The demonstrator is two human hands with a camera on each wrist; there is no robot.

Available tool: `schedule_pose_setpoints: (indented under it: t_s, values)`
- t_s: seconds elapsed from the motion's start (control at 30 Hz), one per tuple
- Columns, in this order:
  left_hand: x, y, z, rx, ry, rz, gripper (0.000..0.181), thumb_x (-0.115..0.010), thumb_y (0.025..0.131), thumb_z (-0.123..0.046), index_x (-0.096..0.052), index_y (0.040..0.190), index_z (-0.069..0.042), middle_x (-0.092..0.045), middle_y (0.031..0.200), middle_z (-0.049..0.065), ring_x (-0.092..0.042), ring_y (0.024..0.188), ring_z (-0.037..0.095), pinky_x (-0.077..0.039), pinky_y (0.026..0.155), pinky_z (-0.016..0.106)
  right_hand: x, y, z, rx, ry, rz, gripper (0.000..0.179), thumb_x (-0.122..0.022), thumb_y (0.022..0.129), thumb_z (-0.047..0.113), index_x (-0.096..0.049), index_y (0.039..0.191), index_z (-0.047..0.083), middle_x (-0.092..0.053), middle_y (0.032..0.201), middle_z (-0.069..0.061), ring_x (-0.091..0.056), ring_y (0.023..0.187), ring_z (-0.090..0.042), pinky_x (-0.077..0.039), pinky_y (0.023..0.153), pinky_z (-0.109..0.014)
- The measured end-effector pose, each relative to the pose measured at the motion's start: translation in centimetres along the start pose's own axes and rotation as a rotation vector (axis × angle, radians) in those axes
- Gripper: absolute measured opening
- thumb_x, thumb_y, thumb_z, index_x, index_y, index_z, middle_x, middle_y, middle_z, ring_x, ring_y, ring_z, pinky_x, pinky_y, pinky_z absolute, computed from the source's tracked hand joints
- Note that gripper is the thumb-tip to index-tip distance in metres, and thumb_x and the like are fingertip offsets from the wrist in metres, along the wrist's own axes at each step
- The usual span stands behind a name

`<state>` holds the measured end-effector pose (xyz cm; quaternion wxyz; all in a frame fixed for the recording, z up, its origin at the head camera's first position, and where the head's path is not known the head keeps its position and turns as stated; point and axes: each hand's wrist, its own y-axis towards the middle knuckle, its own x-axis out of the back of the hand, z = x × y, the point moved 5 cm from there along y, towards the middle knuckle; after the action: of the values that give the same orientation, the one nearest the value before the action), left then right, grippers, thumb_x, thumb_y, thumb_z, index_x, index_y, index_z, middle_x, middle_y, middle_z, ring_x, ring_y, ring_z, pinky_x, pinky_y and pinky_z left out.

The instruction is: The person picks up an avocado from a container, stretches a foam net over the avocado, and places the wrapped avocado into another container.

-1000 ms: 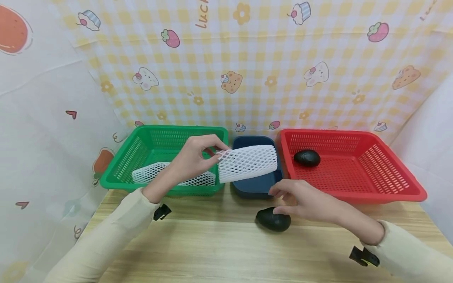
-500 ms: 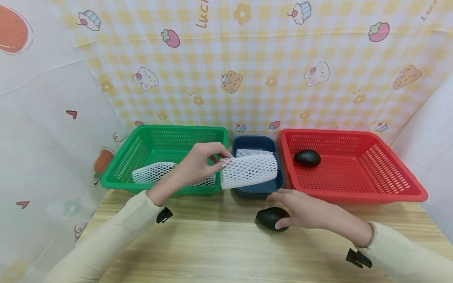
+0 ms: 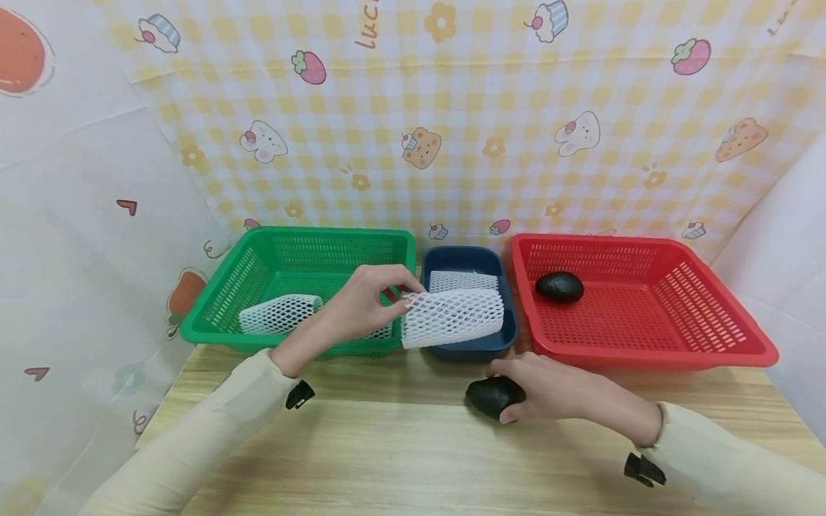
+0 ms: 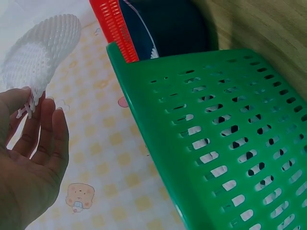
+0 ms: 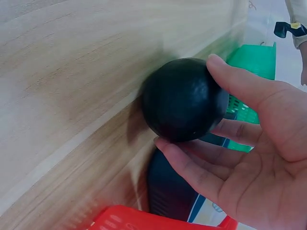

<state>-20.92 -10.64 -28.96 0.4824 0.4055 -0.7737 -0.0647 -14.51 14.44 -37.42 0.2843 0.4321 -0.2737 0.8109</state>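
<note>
Between thumb and fingertips, my left hand (image 3: 368, 304) pinches one end of a white foam net sleeve (image 3: 454, 320), held over the front of the dark blue tray (image 3: 466, 353). The left wrist view shows the sleeve (image 4: 45, 52) hanging open as a tube. On the wooden table in front of the tray is a dark avocado (image 3: 492, 396). My right hand (image 3: 558, 387) grips its right end, and in the right wrist view the thumb and fingers lie on either side of the avocado (image 5: 182, 100).
Another foam net sleeve (image 3: 463, 280) lies inside the blue tray. More sleeves (image 3: 280, 314) are in the green basket (image 3: 335, 234) at left, partly hidden by my left arm. The red basket (image 3: 645, 355) at right holds a second avocado (image 3: 559, 287). A patterned cloth hangs behind.
My left hand has lowered the sleeve slightly, uncovering the one in the tray. My right hand has come down from above the avocado and closed its thumb and fingers around it.
</note>
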Motion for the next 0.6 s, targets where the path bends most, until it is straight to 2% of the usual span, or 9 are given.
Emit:
schedule_pose_setpoints:
  t_s: [0.37, 0.6]
  values:
    - [0.0, -0.2, 0.0, -0.005, 0.002, 0.003, 0.020, -0.073, 0.090, 0.006, -0.075, 0.105, -0.007, -0.071, 0.100, 0.000, -0.063, 0.086, 0.010, -0.056, 0.067, 0.028, -0.1, 0.2, 0.0, 0.023, -0.010, 0.016, 0.055, -0.089, 0.078, 0.032, -0.066, 0.124, 0.012, -0.065, 0.110, 0.005, -0.059, 0.092, -0.013, -0.053, 0.077, -0.033]
    - [0.3, -0.3, 0.1, 0.032, 0.002, -0.001, 0.020, -0.072, 0.091, 0.005, -0.075, 0.105, -0.008, -0.071, 0.101, -0.001, -0.064, 0.088, 0.009, -0.056, 0.069, 0.028, 1.0, -0.1, 0.2, 0.031, -0.030, -0.042, 0.057, -0.090, 0.076, 0.034, -0.067, 0.124, 0.014, -0.065, 0.112, 0.007, -0.059, 0.096, -0.014, -0.053, 0.074, -0.032]
